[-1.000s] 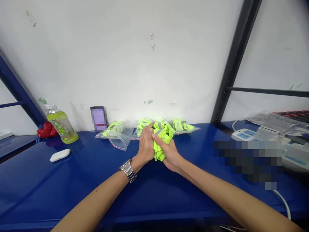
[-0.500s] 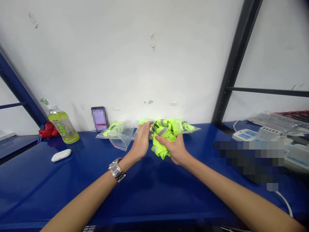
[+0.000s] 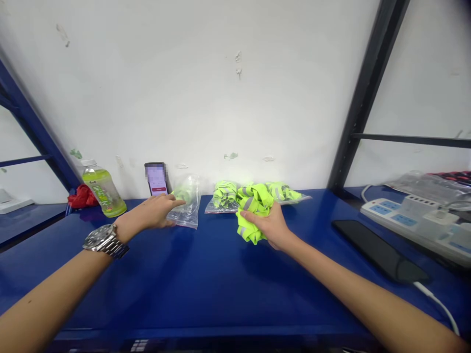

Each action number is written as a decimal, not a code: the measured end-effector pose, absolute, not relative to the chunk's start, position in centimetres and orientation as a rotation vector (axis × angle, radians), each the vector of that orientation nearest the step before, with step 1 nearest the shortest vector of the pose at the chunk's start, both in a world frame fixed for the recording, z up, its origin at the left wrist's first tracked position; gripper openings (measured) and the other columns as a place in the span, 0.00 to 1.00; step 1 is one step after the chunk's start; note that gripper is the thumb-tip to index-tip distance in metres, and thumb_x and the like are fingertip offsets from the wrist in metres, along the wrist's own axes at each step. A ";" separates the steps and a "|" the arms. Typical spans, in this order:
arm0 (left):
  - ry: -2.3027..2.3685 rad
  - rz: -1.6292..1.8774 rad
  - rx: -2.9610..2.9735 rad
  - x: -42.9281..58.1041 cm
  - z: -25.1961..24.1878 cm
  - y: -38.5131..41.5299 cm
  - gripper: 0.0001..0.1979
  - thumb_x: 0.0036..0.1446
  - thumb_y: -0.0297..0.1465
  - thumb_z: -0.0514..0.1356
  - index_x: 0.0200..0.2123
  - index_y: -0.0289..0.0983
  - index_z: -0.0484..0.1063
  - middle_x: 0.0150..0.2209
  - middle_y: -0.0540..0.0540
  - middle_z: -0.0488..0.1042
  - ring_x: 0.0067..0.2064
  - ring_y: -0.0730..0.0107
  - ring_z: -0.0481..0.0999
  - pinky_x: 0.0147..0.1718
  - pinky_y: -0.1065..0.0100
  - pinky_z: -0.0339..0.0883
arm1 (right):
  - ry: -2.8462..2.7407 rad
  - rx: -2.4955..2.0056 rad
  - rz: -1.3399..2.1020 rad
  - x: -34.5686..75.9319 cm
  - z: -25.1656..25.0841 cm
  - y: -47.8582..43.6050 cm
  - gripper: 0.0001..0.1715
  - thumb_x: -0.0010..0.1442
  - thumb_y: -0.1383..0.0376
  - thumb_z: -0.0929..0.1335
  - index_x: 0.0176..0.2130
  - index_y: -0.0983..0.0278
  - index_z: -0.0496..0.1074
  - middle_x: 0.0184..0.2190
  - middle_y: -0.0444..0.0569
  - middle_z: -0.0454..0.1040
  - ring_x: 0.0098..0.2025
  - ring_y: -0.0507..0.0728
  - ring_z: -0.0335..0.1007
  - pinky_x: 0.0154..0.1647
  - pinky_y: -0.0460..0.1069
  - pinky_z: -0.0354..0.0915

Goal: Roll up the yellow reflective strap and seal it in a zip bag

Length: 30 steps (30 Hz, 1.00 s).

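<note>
My right hand is closed round a bunched neon-yellow vest with grey reflective strips, holding it on the blue shelf top. My left hand, with a metal watch on the wrist, reaches left and its fingers pinch the edge of a clear plastic zip bag, which stands lifted off the surface. Behind the vest lie bagged neon vests against the wall.
A green drink bottle and a red cloth stand at the back left. A phone leans on the wall. At the right lie a black flat device, a white power strip and plastic-wrapped items.
My left hand left the vest, swung left and took hold of the clear bag. My right hand stays on the vest. The view shifted slightly.
</note>
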<state>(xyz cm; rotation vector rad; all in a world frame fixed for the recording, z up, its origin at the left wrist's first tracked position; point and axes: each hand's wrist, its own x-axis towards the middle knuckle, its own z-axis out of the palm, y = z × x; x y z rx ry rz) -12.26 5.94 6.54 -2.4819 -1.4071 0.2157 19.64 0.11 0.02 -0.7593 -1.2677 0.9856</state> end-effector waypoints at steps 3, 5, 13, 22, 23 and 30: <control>-1.334 0.239 -2.416 -11.5 6.1 5.6 0.22 0.55 0.32 0.57 0.55 0.41 0.66 0.42 0.40 0.74 0.42 0.54 0.75 0.35 0.64 0.64 | -1.270 -0.775 0.989 19.8 0.0 0.0 0.24 0.44 0.60 0.77 0.41 0.66 0.72 0.37 0.53 0.78 0.39 0.63 0.77 0.40 0.57 0.73; -1.374 0.166 -2.333 -10.5 5.9 5.1 0.14 0.62 0.30 0.49 0.48 0.38 0.69 0.36 0.40 0.75 0.37 0.57 0.76 0.30 0.66 0.62 | -1.271 -0.791 0.997 19.7 0.1 -0.3 0.24 0.43 0.61 0.77 0.40 0.66 0.72 0.37 0.54 0.78 0.38 0.62 0.77 0.39 0.56 0.73; -1.412 -0.286 -2.162 -2.9 4.8 1.7 0.11 0.62 0.29 0.46 0.39 0.34 0.67 0.29 0.41 0.76 0.28 0.60 0.75 0.24 0.68 0.57 | -1.318 -0.636 1.324 18.1 1.6 -2.7 0.27 0.41 0.64 0.78 0.43 0.63 0.73 0.38 0.49 0.79 0.40 0.60 0.76 0.41 0.54 0.73; -1.446 -0.848 -2.400 0.8 5.5 -0.7 0.15 0.63 0.33 0.48 0.50 0.33 0.64 0.25 0.47 0.74 0.24 0.67 0.73 0.26 0.68 0.62 | -1.453 -0.827 1.412 19.1 1.0 -1.8 0.22 0.41 0.69 0.75 0.39 0.64 0.73 0.32 0.44 0.76 0.33 0.54 0.72 0.36 0.50 0.68; -1.445 -0.766 -2.422 0.7 5.5 -0.8 0.18 0.64 0.34 0.47 0.54 0.32 0.61 0.24 0.47 0.74 0.23 0.67 0.73 0.25 0.68 0.61 | -1.472 -0.847 1.407 19.1 1.0 -1.8 0.20 0.41 0.70 0.75 0.38 0.64 0.74 0.31 0.43 0.75 0.32 0.54 0.71 0.35 0.49 0.68; -0.918 -0.116 -2.627 -1.2 5.3 -1.7 0.34 0.57 0.37 0.57 0.61 0.29 0.48 0.45 0.34 0.71 0.45 0.54 0.73 0.38 0.63 0.68 | -1.492 -1.023 1.416 19.2 1.2 -1.4 0.22 0.41 0.68 0.76 0.39 0.64 0.73 0.33 0.45 0.77 0.34 0.56 0.73 0.35 0.49 0.68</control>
